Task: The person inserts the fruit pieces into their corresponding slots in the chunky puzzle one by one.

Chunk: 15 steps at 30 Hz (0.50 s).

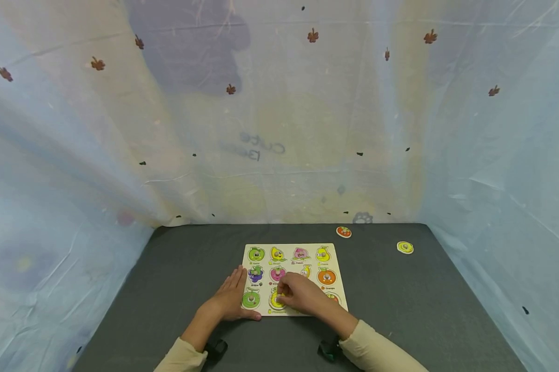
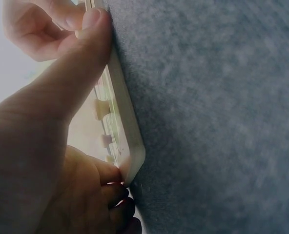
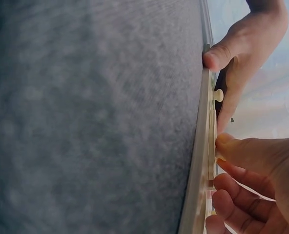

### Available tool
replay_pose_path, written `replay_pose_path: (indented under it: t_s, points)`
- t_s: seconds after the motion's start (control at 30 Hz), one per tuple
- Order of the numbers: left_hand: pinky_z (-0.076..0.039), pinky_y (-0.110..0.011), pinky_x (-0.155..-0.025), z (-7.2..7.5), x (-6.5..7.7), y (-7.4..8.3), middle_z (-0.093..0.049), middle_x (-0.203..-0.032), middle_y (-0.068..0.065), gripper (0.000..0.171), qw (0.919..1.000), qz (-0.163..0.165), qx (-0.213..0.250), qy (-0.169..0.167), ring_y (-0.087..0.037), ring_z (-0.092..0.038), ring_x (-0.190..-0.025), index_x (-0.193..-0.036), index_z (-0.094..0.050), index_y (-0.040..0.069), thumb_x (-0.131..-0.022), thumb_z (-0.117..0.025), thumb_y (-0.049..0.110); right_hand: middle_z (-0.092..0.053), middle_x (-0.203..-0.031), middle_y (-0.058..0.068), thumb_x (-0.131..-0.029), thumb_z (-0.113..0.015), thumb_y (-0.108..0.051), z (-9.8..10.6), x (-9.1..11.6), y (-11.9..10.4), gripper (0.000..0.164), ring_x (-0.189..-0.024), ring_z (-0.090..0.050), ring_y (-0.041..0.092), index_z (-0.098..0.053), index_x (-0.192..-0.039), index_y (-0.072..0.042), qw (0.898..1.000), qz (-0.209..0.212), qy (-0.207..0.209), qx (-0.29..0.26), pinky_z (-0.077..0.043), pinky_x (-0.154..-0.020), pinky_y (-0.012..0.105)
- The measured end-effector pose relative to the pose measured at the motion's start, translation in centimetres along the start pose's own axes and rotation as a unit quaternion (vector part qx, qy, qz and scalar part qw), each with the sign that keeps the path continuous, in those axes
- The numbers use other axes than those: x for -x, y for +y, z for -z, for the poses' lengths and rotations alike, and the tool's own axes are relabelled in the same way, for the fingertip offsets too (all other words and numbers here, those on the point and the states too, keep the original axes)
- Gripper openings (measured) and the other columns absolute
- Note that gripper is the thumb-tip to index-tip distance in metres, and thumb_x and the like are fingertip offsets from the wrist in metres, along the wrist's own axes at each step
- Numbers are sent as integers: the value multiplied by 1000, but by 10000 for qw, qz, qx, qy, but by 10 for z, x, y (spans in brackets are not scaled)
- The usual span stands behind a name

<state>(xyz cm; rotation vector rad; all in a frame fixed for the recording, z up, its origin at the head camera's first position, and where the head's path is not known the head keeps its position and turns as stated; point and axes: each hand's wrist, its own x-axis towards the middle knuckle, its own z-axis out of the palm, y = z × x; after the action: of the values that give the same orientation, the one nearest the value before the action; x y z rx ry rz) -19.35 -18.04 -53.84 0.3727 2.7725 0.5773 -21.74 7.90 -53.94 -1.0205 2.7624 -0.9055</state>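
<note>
A cream fruit puzzle board lies flat on the dark table, its knobbed pieces set in rows. My right hand is over the front row, where thumb and forefinger pinch the knob of a yellow puzzle piece; the hand hides part of it. That piece sits at its place in the board. At the front left corner, my left hand rests against the board, fingers extended along the left side. In the left wrist view its thumb lies on the board's front edge.
Beyond the board lies a loose red piece, and a loose yellow piece lies farther right on the table. A pale patterned curtain hangs behind the table and along both sides.
</note>
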Motion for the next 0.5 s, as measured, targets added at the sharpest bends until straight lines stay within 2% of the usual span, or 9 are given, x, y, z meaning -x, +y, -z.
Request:
replay_pose_path:
  t_s: [0.5]
  points:
    - [-20, -58, -132, 0, 0, 1, -11, -176, -31, 136, 10000, 36, 17, -26, -46, -14, -163, -167, -15, -11, -78, -94, 56, -53, -79, -12, -93, -86, -17, -1, -3, 1, 17, -70, -47, 2, -70, -88, -16, 9999, 120, -52, -56, -44, -66, 21]
